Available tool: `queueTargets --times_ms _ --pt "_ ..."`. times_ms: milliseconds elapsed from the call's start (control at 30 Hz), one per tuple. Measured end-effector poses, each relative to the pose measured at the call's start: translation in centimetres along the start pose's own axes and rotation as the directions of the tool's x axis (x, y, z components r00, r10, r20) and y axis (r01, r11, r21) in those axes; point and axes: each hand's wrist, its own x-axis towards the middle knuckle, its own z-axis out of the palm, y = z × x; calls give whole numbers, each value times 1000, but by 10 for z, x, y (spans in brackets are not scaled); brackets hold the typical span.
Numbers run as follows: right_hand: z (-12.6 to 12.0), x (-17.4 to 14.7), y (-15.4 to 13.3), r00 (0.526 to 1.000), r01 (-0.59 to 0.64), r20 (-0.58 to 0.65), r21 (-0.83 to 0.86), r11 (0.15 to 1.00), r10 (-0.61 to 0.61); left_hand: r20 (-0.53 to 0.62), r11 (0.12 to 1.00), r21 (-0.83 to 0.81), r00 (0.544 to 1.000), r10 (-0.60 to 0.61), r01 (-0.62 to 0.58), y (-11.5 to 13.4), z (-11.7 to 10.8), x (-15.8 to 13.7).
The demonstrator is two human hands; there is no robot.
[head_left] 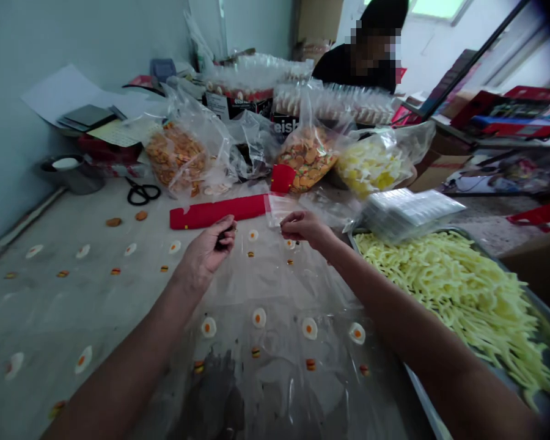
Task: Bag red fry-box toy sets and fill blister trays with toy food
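Note:
My left hand (212,247) is closed, fingers curled around something dark that I cannot make out, just in front of a red cloth-like strip (217,211). My right hand (305,227) has its fingertips pinched together above the clear sheet; whatever they hold, if anything, is too small to tell. Partly under that hand lies a small fried-egg piece (290,244), with a tiny burger piece (290,262) below it. Rows of similar pieces, such as an egg piece (309,329) and a burger piece (310,365), rest on clear plastic pockets across the table.
A tray of pale yellow strips (453,287) stands at right, clear plastic packs (407,211) on its far corner. Behind are bags of orange pieces (176,156) and yellow-white pieces (371,162). Black scissors (143,193) and a grey cup (76,175) lie left. A person (362,61) is behind.

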Motion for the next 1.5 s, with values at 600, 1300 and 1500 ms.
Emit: queueTargets --times_ms 600,1300,1500 --pt "51 28 -1 984 164 38 -561 811 -172 192 997 -63 981 -20 32 19 -43 9" --pt "108 38 -29 949 18 314 -166 986 35 -63 974 -218 997 50 -63 82 -82 -9" --pt "143 73 -22 949 186 316 -512 839 -17 -96 993 -121 995 -21 9 78 -104 -13"
